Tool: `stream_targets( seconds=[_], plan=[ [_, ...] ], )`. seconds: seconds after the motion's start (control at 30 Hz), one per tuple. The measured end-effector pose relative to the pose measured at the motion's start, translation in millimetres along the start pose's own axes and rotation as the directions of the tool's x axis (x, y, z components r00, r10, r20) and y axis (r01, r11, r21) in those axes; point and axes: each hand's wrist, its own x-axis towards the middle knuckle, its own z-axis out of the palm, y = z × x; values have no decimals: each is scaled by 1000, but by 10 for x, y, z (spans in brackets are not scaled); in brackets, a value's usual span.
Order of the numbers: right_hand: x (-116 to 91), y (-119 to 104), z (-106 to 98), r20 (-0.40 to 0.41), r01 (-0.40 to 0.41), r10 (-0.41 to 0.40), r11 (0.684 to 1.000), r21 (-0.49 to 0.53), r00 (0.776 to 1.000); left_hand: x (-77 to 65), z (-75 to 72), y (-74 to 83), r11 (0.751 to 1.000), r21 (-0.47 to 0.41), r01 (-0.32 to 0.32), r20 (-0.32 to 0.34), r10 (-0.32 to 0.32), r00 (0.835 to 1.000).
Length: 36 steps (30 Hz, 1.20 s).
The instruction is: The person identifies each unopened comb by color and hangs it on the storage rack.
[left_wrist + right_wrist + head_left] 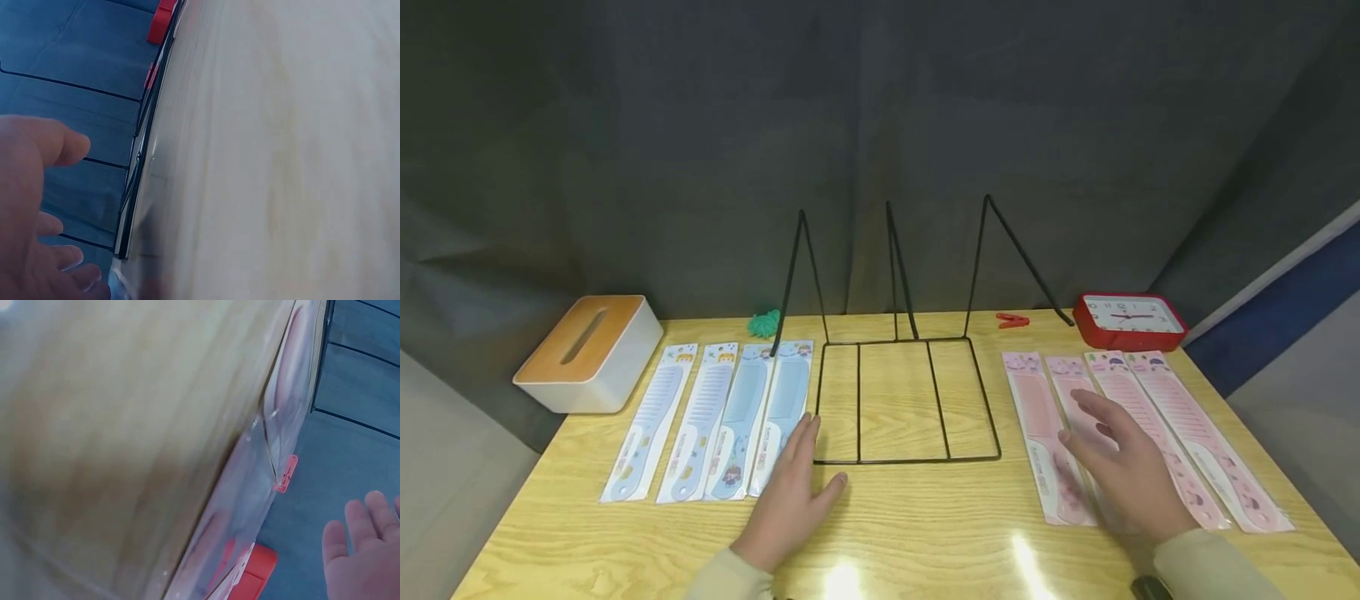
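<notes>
My left hand [788, 493] hovers with its fingers extended and thumb apart, beside the front left corner of a black wire rack [895, 461]. Its fingertips overlap the nearest of several packaged blue combs [786, 392] laid side by side on the left. Over on the right, my right hand [1127, 471] is held above several packaged pink combs [1037, 408], fingers loosely spread, partly covering the second pack. Neither hand holds anything. In the left wrist view the left hand [28, 212] is near the rack; the right wrist view has the right hand's fingers [360, 525] relaxed.
A white tissue box with a wooden lid [625, 350] stands at the back left of the wooden table [910, 525]. Green twine [763, 323], a red clip [1012, 320] and a red clock [1129, 322] lie along the back. The rack's three bent prongs rise before a dark curtain [737, 125].
</notes>
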Motion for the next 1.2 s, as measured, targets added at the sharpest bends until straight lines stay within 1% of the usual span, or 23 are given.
stream_targets(
  seconds=[0.17,0.27,0.37,0.4,0.5,0.6,0.7,0.8,0.9,0.97,1.07,1.2],
  plan=[
    [117,27,29,6,-8,8,999,34,1000,34,34,0,999,-28,42,14,-42,999],
    [187,45,49,9,-18,17,999,40,1000,50,54,0,997,-31,69,16,-68,998],
    [271,58,66,24,-45,44,998,48,999,65,71,3,996,-24,91,22,-90,996],
    [302,55,65,31,-75,74,996,40,997,72,77,7,995,-22,94,29,-94,995],
    [410,64,51,47,-131,129,991,29,991,91,91,24,996,-18,83,48,-83,995],
    [536,82,29,59,-160,159,987,21,986,104,97,43,997,-8,76,58,-75,995],
    [666,103,11,73,-163,160,986,31,984,115,95,45,997,5,73,49,-73,996],
    [778,111,-5,81,-193,191,981,23,978,141,87,28,998,24,61,38,-62,997],
    [871,126,-14,63,-181,181,983,-11,981,191,75,3,998,39,44,11,-44,999],
    [915,142,-14,45,-173,174,985,-24,984,231,67,-16,998,47,46,-1,-46,999],
    [963,170,-2,32,-172,172,985,-10,985,280,54,-44,997,51,65,-9,-65,998],
    [1028,222,27,37,-182,181,983,36,983,322,28,-72,994,68,91,-11,-90,996]
  ],
)
